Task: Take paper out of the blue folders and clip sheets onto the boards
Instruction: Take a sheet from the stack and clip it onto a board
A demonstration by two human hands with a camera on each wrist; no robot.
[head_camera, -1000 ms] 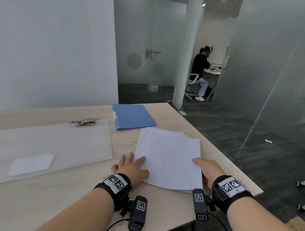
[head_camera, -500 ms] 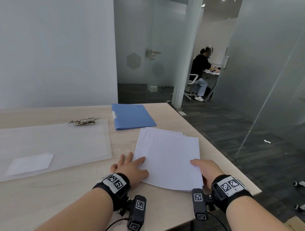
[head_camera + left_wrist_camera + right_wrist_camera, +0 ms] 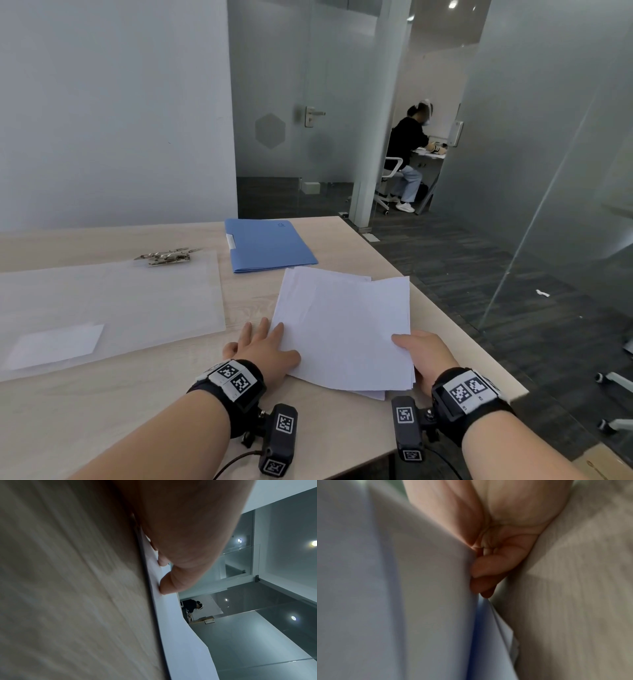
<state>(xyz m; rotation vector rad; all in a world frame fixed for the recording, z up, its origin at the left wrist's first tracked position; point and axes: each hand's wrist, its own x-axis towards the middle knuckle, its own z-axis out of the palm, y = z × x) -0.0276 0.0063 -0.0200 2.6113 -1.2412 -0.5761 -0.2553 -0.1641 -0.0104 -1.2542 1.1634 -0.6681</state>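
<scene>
A loose stack of white sheets (image 3: 342, 325) lies on the wooden table (image 3: 102, 428) near its right edge. My left hand (image 3: 267, 349) rests flat at the stack's near left corner, thumb and forefinger pressing on the paper (image 3: 180, 635). My right hand (image 3: 421, 356) pinches the near right corner, thumb on top and fingers (image 3: 488, 574) curled under the sheets (image 3: 402, 588). A shut blue folder (image 3: 267, 245) lies just behind the stack. Left of it lies a clear clipboard (image 3: 109, 308) with its metal clip (image 3: 168, 256) at the far edge.
A white label (image 3: 54, 344) shows on the clipboard's near left part. The table's right edge (image 3: 479, 346) runs close beside my right hand. Beyond are glass walls, a pillar and a seated person (image 3: 407, 154) at another desk.
The right side of the top sheets has lifted and turned a little under my right hand. My left hand stays in place on the near left corner.
</scene>
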